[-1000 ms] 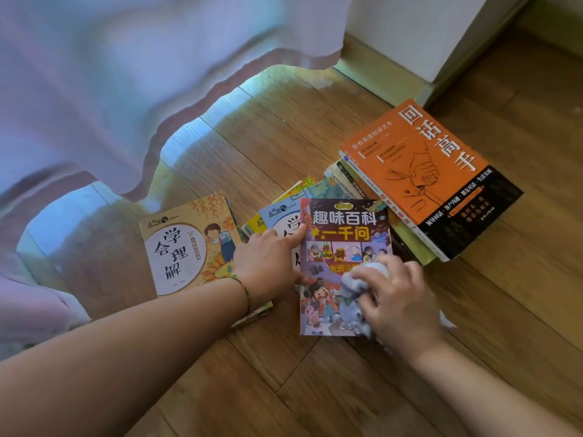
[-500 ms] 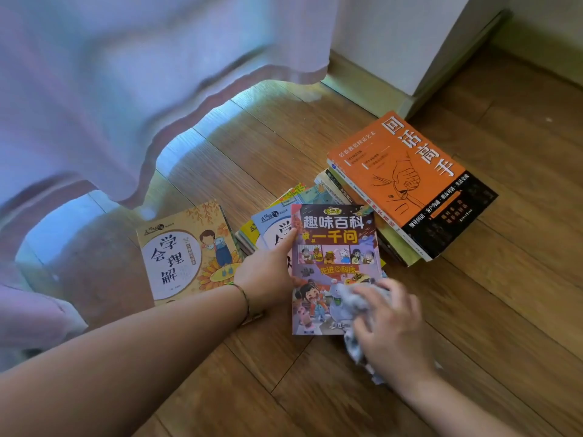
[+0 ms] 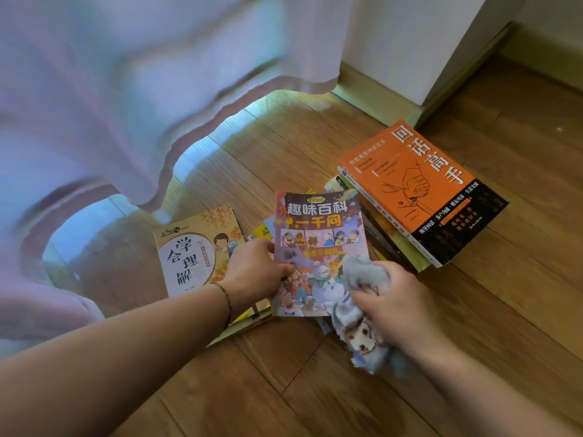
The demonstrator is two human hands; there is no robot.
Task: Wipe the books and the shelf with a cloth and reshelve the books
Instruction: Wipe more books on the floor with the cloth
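Right hand (image 3: 397,298) bunched tight round cloth (image 3: 362,313), pressing it on cartoon book (image 3: 318,247) lower corner; left hand (image 3: 255,269) pinching that book's left edge; book on floor (image 3: 315,389); orange book (image 3: 416,187) topping stack beyond

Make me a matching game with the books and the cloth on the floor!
Things:
1. orange book
2. cartoon book
3. tan book
4. cloth

Places:
A. gripped in the right hand
B. on top of the stack by the wall
C. flat on the floor, nearest the curtain
D. held at its edge by the left hand

Pairs: 1-B, 2-D, 3-C, 4-A
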